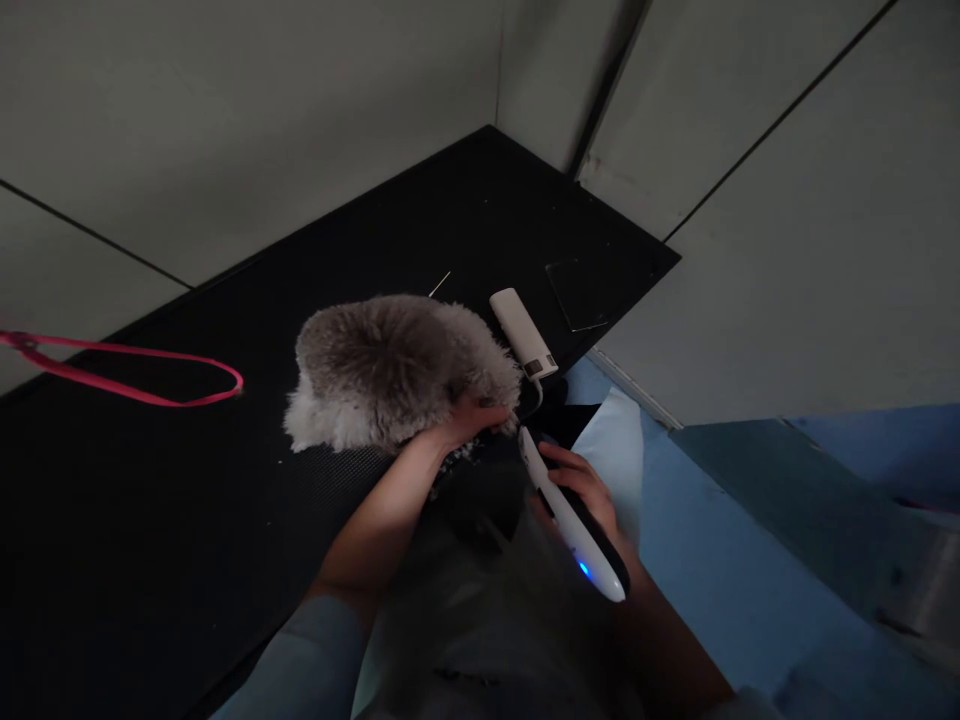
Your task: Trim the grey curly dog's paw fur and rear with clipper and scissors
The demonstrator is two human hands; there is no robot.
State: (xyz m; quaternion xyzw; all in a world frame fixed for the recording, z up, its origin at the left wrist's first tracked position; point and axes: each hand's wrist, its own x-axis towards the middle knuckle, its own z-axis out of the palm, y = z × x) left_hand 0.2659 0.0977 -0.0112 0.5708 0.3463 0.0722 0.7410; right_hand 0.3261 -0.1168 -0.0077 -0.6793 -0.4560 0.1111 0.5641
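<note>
Left hand (pixel 471 420) presses against the right end of a furry grey-and-white animal (pixel 382 360) on the dark desk (pixel 150 540), its fingertips lost in fur, so whether they pinch I cannot tell. Right hand (pixel 589 487) wraps round a clipper (pixel 564 515), whose small marks are unreadable. A pink loop (pixel 180 404) runs off the left edge.

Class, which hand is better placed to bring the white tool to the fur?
Probably the right hand: it holds the white tool close to the fur. The left hand is on the fur.
</note>
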